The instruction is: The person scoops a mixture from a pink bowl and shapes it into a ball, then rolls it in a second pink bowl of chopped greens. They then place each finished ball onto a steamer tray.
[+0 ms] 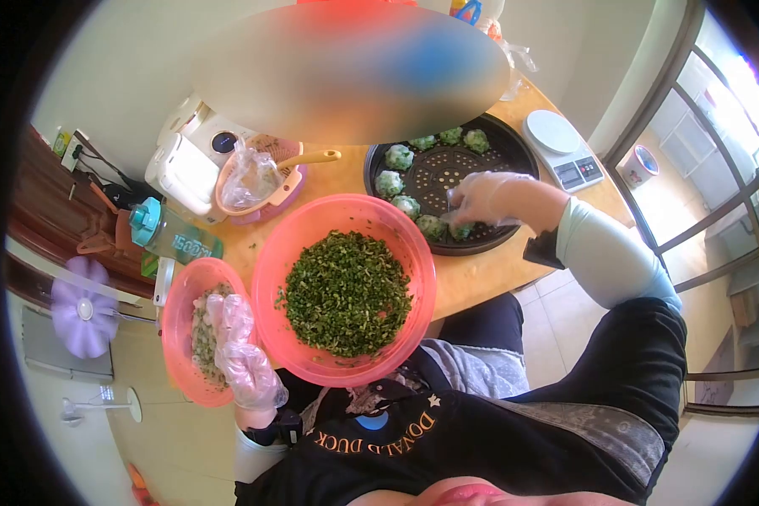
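Note:
My left hand (243,350), in a clear plastic glove, lies over the smaller pink bowl (177,371) at its right side. A pale, green-flecked mixture (202,341) shows inside; the hand covers part of it, its fingers stretched out. My right hand (491,201), also gloved, reaches over the round black perforated steamer tray (497,236). Its fingers and thumb are apart, and the thumb side is at a green-and-white ball (461,229). Several similar balls (389,184) sit along the tray's rim. Between my hands stands a large pink bowl (426,295) of chopped greens (346,291).
A kitchen scale (569,152) stands right of the tray. On the left are a water bottle (173,236), a white appliance (181,177) and a basket (257,202) holding a plastic bag (251,173). A blurred patch hides the table's far side. A purple fan (84,308) stands left.

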The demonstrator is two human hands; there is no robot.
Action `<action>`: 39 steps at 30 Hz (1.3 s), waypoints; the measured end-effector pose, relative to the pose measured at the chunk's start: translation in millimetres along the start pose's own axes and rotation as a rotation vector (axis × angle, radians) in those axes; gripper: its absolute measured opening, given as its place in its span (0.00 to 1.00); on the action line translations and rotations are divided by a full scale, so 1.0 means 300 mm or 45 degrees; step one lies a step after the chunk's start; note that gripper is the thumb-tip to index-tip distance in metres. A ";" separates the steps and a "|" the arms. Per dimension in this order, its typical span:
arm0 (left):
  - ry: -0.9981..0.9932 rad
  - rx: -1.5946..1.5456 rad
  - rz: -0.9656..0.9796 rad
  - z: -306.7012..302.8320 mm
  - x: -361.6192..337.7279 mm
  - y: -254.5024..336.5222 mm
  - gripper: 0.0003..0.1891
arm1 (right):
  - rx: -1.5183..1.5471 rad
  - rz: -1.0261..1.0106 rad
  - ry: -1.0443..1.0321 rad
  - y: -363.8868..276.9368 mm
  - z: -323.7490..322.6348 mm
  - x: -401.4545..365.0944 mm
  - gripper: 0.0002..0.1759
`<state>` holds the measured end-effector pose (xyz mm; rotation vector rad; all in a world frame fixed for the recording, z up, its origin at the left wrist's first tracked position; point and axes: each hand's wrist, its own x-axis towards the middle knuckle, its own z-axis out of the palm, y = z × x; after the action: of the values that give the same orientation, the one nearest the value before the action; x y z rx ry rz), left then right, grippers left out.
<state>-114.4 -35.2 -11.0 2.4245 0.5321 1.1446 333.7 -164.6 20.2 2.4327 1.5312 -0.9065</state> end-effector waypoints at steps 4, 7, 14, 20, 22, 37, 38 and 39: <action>0.010 -0.012 -0.025 -0.015 -0.021 -0.007 0.22 | -0.083 -0.026 0.065 -0.064 0.058 0.037 0.26; 0.024 -0.021 -0.042 -0.032 -0.054 -0.011 0.22 | -0.217 0.083 -0.078 -0.075 0.075 0.067 0.18; 0.041 -0.056 -0.065 -0.047 -0.079 -0.027 0.21 | -0.305 0.043 -0.179 -0.093 0.027 0.038 0.21; 0.052 -0.085 -0.099 -0.078 -0.119 -0.048 0.21 | -0.247 -0.120 -0.003 0.039 -0.019 0.090 0.22; 0.057 -0.099 -0.107 -0.082 -0.126 -0.051 0.21 | -0.485 -0.440 0.108 0.154 0.069 0.237 0.21; 0.129 -0.158 -0.134 -0.149 -0.229 -0.030 0.21 | 0.893 0.091 0.794 -0.057 0.005 -0.246 0.20; 0.138 -0.162 -0.137 -0.146 -0.226 -0.023 0.21 | 1.514 -0.181 0.899 -0.064 0.073 -0.226 0.17; 0.148 -0.166 -0.138 -0.148 -0.222 -0.020 0.21 | 2.133 -0.479 0.967 -0.074 0.136 -0.213 0.14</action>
<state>-189.8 -54.7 -30.6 2.2022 0.5977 1.2390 277.9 -220.5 26.5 3.9916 1.7412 -2.1510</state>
